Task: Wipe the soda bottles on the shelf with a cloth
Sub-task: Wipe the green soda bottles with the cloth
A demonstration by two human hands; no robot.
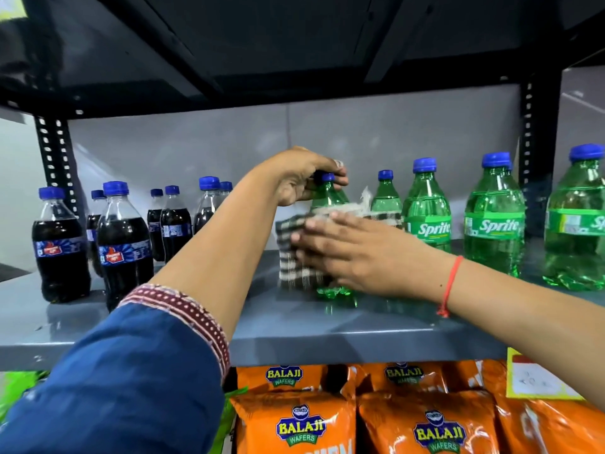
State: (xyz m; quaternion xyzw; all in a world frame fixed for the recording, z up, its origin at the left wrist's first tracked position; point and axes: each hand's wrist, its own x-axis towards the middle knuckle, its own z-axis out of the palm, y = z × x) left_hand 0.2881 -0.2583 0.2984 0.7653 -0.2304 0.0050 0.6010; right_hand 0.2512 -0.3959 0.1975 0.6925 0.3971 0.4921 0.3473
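A green soda bottle (327, 199) with a blue cap stands mid-shelf. My left hand (304, 178) grips it around the neck and cap from above. My right hand (353, 253) presses a checked black-and-white cloth (296, 253) flat against the bottle's body, fingers spread; the cloth looks blurred and hides the label. More green Sprite bottles (494, 221) stand to the right, and several dark cola bottles (124, 240) stand to the left.
The grey metal shelf (327, 329) has black perforated uprights (54, 158) at the back left and right. A dark shelf hangs close overhead. Orange Balaji wafer bags (294, 421) fill the shelf below, with a yellow price tag (537, 381) on the edge.
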